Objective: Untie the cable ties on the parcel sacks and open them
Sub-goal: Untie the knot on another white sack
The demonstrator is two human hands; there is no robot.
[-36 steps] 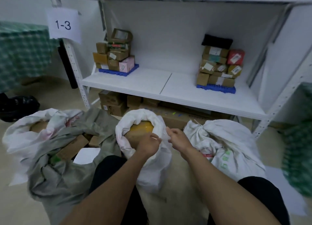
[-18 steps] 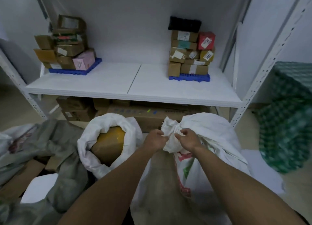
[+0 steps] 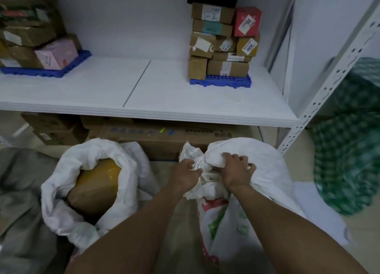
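A white woven parcel sack (image 3: pixel 257 191) with red and green print stands in front of me, its neck bunched together. My left hand (image 3: pixel 185 174) grips the left side of the bunched neck. My right hand (image 3: pixel 236 171) grips the right fold of the same neck with curled fingers. A cable tie is not visible among the folds. To the left, a second white sack (image 3: pixel 67 212) stands open, its rim rolled down around a yellow-brown parcel (image 3: pixel 96 185).
A white shelf (image 3: pixel 164 113) runs across behind the sacks, holding two stacks of boxes on blue pallets (image 3: pixel 221 82). Cardboard boxes (image 3: pixel 160 134) lie under it. A grey sack (image 3: pixel 18 212) is at left, a green checked bag (image 3: pixel 349 150) at right.
Both hands left the open sack with the yellow parcel and moved right to the tied sack. They now grip its bunched neck, and my view has come closer.
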